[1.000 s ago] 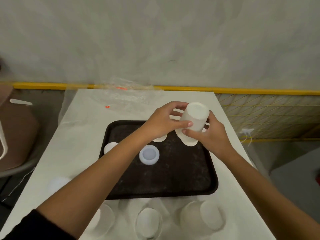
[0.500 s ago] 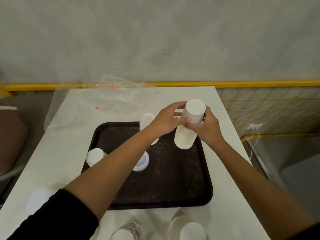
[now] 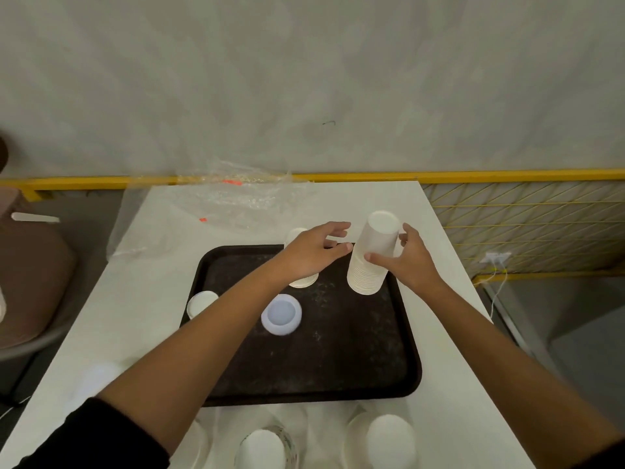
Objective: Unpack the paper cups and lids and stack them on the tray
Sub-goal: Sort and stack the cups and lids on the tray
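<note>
A black tray (image 3: 411, 384) lies on the white table. At its far right stands a tall upside-down stack of white paper cups (image 3: 372, 262). My right hand (image 3: 411, 262) wraps it, thumb on the front and fingers round the far side. Just left of the stack, my left hand (image 3: 313, 253) hovers with its fingers spread and holds nothing. It partly hides a shorter cup stack (image 3: 302, 281). A translucent stack of lids (image 3: 280, 315) sits mid-tray, and a single white cup (image 3: 202, 302) is at the tray's left rim.
Crumpled clear plastic wrap (image 3: 236, 201) lies at the table's far edge. More cups in clear sleeves (image 3: 389, 438) lie along the near edge. A brown chair (image 3: 27, 282) stands to the left, a yellow wire fence (image 3: 524, 228) to the right.
My left hand has let go of the tall cup stack and drawn back to the left. The stack now rests on the tray, and my right hand stays on it.
</note>
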